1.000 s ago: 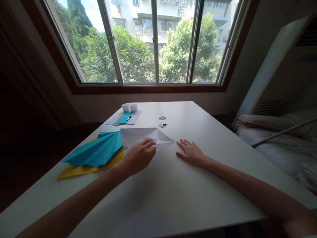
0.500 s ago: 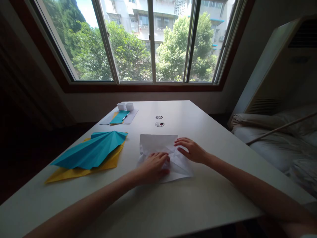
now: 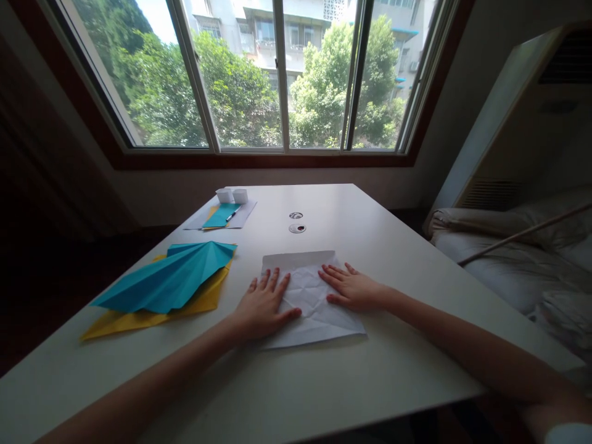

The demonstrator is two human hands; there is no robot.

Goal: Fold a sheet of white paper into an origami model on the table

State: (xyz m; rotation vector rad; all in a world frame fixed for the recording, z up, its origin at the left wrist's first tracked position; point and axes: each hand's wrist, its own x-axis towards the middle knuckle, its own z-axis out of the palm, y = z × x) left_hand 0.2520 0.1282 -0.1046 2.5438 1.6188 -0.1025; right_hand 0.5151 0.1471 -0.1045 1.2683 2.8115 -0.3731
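A creased white paper sheet (image 3: 309,295) lies unfolded and flat on the white table (image 3: 324,382) in front of me. My left hand (image 3: 264,304) rests palm down on its left part, fingers spread. My right hand (image 3: 352,287) presses flat on its right part, fingers stretched out. Neither hand holds anything.
Left of the sheet lies a folded teal paper (image 3: 172,279) on top of a yellow paper (image 3: 152,316). Farther back are teal and white sheets with a pen (image 3: 222,215) and two small white cups (image 3: 232,195). Two round metal inserts (image 3: 296,222) sit mid-table. Bedding (image 3: 518,259) lies right of the table.
The white paper was pulled from beside the teal paper to in front of me and opened flat. Both hands have gone from gripping and unfolding it to lying flat on it.
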